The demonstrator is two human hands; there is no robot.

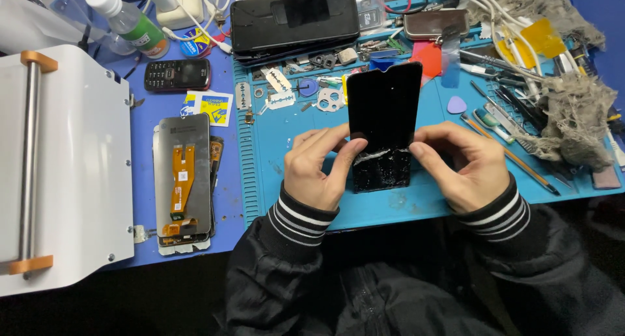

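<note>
Cluttered blue tabletop (416, 202): left hand (316, 167) and right hand (465, 167) pinch a cracked black phone screen (384, 108) by its edges

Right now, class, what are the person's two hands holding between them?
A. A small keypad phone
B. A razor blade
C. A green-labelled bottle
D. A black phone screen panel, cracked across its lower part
D: the left hand and right hand pinch the black screen panel from either side, over the blue mat.
</note>
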